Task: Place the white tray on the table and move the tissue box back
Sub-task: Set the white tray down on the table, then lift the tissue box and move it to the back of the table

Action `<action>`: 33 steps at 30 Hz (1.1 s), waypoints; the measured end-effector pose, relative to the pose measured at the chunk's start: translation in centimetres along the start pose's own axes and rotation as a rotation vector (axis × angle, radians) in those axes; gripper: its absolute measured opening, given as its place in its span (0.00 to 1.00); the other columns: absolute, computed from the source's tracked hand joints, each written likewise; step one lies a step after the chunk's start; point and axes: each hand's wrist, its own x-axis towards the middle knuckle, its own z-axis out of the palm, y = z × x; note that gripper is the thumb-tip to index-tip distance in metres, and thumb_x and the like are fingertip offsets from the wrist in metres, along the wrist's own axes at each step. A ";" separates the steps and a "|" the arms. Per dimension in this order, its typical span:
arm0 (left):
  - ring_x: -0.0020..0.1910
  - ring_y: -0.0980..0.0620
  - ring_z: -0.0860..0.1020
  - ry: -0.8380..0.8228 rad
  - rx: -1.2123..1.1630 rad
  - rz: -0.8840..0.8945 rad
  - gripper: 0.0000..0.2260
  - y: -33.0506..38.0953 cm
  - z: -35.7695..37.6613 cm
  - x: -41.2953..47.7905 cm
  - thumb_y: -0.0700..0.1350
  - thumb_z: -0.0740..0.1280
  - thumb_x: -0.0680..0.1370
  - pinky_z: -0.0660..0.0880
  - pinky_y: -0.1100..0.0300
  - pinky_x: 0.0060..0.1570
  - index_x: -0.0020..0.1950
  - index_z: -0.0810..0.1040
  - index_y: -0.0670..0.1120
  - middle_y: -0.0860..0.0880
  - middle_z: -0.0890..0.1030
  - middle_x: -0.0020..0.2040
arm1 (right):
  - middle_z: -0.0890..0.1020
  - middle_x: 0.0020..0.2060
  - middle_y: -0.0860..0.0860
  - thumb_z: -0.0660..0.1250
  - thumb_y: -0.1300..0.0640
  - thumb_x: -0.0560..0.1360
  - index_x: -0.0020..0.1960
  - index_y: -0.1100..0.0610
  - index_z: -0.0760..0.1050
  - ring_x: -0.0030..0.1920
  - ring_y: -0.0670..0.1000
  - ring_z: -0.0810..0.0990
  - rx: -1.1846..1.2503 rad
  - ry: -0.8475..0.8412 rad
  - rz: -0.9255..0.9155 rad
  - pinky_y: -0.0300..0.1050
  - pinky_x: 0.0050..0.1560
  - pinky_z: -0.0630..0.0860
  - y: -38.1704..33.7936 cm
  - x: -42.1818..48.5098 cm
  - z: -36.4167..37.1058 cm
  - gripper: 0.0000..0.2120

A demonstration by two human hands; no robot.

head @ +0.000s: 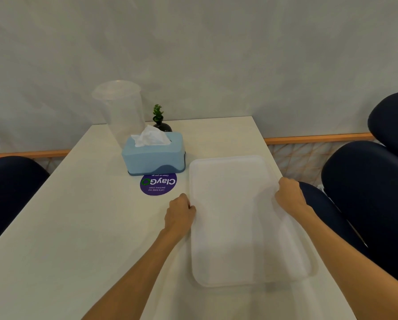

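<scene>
My left hand (180,212) has its grip closed on the left long edge of the white tray (244,218), and my right hand (290,194) is clamped on the right edge. The tray lies on the table (82,227), toward its right side. Just beyond its far left corner stands the blue tissue box (153,155), partly covering a purple round sticker (158,184).

Head view, down onto table (82,227)
</scene>
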 end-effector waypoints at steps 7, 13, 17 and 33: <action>0.39 0.50 0.75 0.016 -0.026 0.034 0.06 -1.0 0.2 -0.9 0.45 0.64 0.80 0.72 0.59 0.41 0.48 0.70 0.44 0.45 0.78 0.44 | 0.78 0.53 0.66 0.61 0.68 0.77 0.59 0.70 0.72 0.51 0.64 0.79 -0.011 0.004 -0.007 0.55 0.51 0.78 -0.1 -0.3 0.6 0.12; 0.34 0.51 0.77 -0.055 -0.165 0.031 0.07 -1.6 0.1 -0.4 0.48 0.64 0.80 0.77 0.59 0.37 0.49 0.70 0.45 0.46 0.79 0.41 | 0.75 0.56 0.64 0.61 0.65 0.77 0.62 0.68 0.70 0.55 0.63 0.75 -0.036 -0.010 0.006 0.56 0.53 0.77 -0.1 -0.1 0.3 0.15; 0.36 0.46 0.82 -0.024 -0.237 -0.012 0.10 -2.9 -2.0 1.4 0.53 0.65 0.78 0.82 0.47 0.44 0.49 0.76 0.47 0.47 0.83 0.41 | 0.70 0.62 0.64 0.61 0.61 0.77 0.67 0.63 0.65 0.61 0.64 0.69 -0.119 0.043 -0.055 0.55 0.57 0.73 -1.5 0.0 -0.8 0.20; 0.61 0.43 0.75 0.628 -0.499 -0.288 0.19 -7.0 -11.9 11.9 0.52 0.61 0.80 0.71 0.51 0.59 0.66 0.70 0.43 0.43 0.76 0.64 | 0.72 0.67 0.61 0.57 0.52 0.80 0.72 0.61 0.63 0.66 0.58 0.72 0.440 -0.367 -0.374 0.44 0.62 0.68 -20.4 2.9 1.9 0.23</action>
